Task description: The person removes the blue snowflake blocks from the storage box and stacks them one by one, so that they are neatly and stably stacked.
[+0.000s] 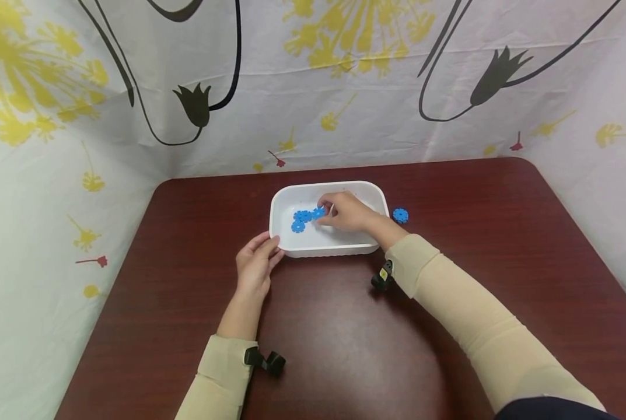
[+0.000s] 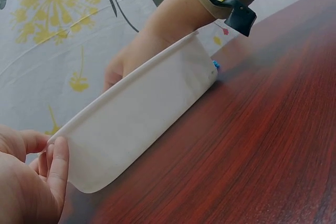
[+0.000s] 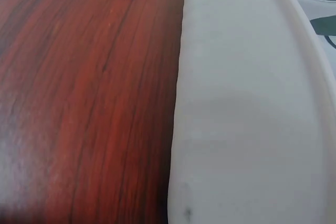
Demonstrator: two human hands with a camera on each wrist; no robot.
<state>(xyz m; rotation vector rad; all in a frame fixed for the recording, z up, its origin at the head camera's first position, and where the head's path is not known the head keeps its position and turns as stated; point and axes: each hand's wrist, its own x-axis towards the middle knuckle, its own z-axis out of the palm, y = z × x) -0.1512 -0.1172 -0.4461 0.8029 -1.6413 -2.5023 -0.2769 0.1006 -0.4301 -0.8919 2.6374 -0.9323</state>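
Observation:
A white plastic basin [image 1: 334, 249] stands on the table, with several blue notched discs [image 1: 298, 226] grouped inside on its left half. My left hand [image 1: 255, 265] holds the basin's near left corner, thumb over the rim and fingers along the outer wall. In the left wrist view that hand [image 2: 34, 174] pinches the rim. My right hand [image 1: 346, 211] reaches into the basin and pinches a blue notched disc [image 1: 318, 213] between thumb and fingers, right beside the others. The basin wall [image 3: 247, 103] fills much of the right wrist view and hides that hand.
Another blue notched disc [image 1: 400, 216] lies on the dark red table [image 1: 334, 326], just outside the basin's right end. A white curtain [image 1: 270, 111] with yellow and dark flower prints hangs behind the table and along its sides.

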